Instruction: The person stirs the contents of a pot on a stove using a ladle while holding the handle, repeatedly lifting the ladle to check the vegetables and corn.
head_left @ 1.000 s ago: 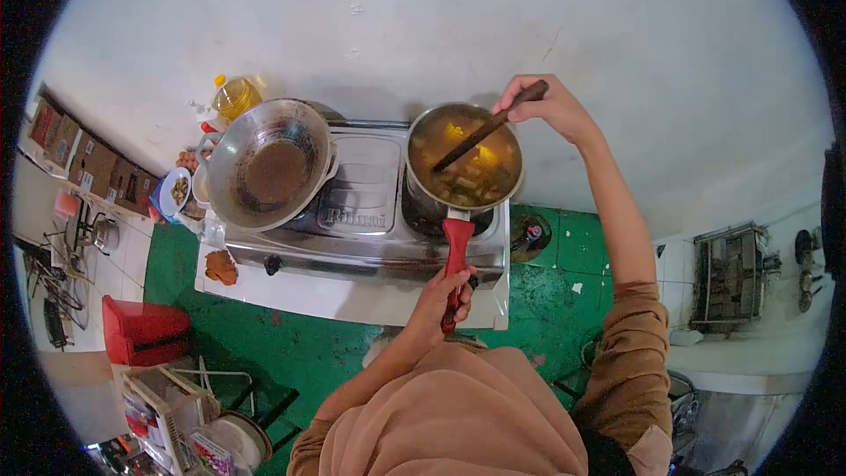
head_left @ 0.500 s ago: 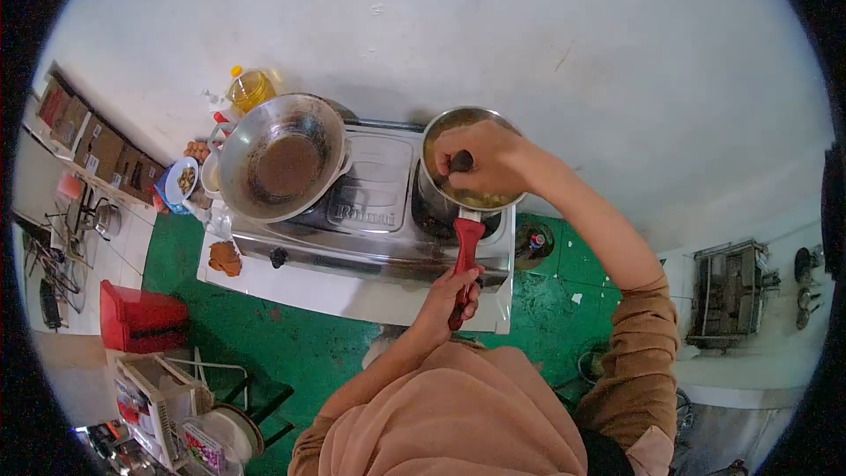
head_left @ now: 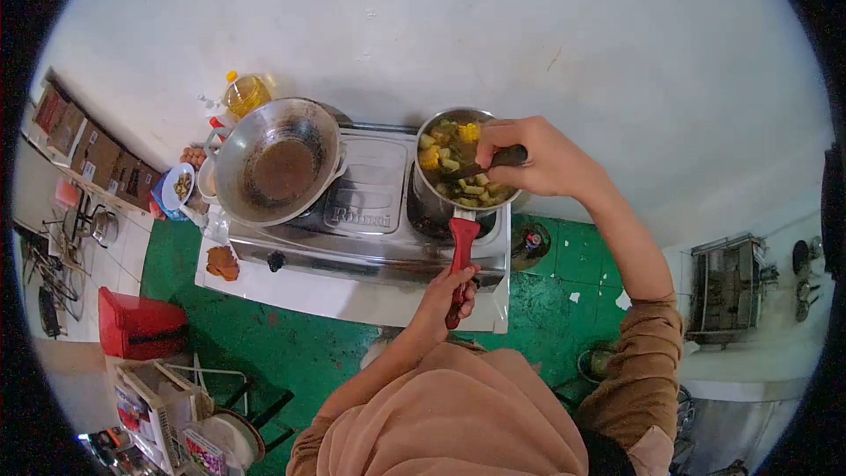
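A steel saucepan [head_left: 421, 178] stands on the right burner of the stove [head_left: 366, 178], with corn pieces [head_left: 468, 133] and green vegetable chunks in it. Its red handle [head_left: 462, 242] points toward me, and my left hand [head_left: 441, 301] is wrapped round the lower end. Over the pan's right side, my right hand [head_left: 539, 157] grips the dark handle of a utensil [head_left: 509, 157]. The utensil slants down to the left into the food, where its tip is hidden.
A wide wok [head_left: 231, 178] sits on the left burner. Behind it stands an oil bottle [head_left: 247, 95]; a white plate [head_left: 178, 187] with food and some eggs [head_left: 193, 156] are at its left. A red bin [head_left: 141, 324] stands on the green floor, lower left.
My right hand has moved right from above the pan's middle, and the utensil handle has tilted to the right. More of the food shows. My left hand keeps its hold.
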{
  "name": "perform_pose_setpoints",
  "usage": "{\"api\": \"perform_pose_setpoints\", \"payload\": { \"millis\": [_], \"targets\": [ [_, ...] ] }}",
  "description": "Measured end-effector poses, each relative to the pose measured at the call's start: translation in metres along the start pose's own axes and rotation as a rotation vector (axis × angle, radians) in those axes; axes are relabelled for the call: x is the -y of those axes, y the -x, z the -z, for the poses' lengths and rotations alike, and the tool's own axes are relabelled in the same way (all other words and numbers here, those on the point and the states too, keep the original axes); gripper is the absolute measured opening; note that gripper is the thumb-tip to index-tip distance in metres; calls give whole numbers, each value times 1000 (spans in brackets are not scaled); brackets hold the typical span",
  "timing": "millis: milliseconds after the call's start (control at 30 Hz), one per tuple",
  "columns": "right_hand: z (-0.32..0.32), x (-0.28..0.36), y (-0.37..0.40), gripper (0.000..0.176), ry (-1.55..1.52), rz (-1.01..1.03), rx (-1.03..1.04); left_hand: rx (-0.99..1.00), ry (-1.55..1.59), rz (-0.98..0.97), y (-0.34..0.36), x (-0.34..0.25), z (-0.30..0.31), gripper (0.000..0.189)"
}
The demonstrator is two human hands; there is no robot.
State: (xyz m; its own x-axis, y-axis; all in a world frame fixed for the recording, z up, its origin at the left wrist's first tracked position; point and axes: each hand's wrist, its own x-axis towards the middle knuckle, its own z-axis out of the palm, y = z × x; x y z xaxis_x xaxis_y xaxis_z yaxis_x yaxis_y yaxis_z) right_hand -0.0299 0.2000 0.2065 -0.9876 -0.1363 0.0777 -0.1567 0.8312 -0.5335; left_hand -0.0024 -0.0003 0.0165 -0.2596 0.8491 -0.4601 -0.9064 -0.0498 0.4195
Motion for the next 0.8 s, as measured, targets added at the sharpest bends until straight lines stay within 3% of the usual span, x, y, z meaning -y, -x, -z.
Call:
{"api": "perform_pose_setpoints", "payload": {
  "millis": [500, 800],
  "targets": [
    [15, -18, 48, 9, -349, -82, -280, -7, -15, 4, -3, 2, 3, 28],
    [10, -45, 97, 11, -603, -244, -643, -15, -38, 3, -2, 1, 0, 29]
  ]
}}
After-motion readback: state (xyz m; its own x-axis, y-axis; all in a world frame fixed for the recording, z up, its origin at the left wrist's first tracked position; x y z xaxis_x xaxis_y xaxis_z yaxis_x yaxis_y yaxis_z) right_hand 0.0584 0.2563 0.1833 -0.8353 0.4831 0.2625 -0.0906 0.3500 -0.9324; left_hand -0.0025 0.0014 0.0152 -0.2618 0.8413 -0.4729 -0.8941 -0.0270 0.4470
